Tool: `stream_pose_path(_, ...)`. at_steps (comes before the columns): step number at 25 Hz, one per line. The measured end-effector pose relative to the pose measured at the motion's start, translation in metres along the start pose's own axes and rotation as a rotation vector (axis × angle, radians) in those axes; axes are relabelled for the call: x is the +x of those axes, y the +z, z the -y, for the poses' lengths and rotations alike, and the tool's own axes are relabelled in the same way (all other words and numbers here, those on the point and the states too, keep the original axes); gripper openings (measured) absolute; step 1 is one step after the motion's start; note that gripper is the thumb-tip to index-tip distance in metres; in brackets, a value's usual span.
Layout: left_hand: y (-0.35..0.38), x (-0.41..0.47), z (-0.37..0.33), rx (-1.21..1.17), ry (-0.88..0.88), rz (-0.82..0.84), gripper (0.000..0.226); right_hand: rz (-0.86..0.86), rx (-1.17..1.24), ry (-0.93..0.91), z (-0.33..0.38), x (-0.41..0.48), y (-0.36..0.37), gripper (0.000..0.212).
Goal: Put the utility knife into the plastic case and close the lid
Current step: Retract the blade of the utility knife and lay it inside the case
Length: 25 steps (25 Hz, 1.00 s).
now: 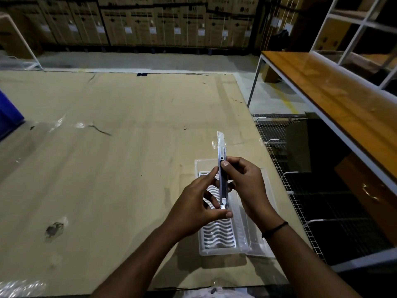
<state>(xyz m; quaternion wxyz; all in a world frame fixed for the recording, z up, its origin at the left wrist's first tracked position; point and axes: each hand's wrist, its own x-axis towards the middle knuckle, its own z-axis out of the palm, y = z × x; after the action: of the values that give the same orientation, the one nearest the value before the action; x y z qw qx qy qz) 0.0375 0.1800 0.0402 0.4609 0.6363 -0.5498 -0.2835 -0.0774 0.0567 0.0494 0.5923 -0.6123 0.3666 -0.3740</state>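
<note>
Here both hands pinch knife above open clear case: left hand grips lower end, right hand middle, blade out

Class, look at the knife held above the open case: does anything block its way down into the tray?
Nothing visible does. Both hands, left and right, hold the knife directly over the open case, whose lid lies folded out to the right.

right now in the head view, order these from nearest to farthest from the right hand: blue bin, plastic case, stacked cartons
1. plastic case, lying open directly beneath the right hand
2. blue bin, at the far left edge
3. stacked cartons, along the back wall
</note>
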Motion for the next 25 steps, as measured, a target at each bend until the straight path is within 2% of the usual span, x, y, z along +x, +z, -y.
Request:
stream_pose_path(14, -0.009, 0.014, 0.009, 0.098, 0.015, -0.073, 0.103, 0.088, -0.038, -0.064, -0.001, -0.001, 0.0, 0.043)
stream_pose_path(25, -0.011, 0.019, 0.012, 0.102, 0.022, -0.092, 0.103, 0.131, -0.072, -0.06, -0.009, 0.0, -0.002, 0.055)
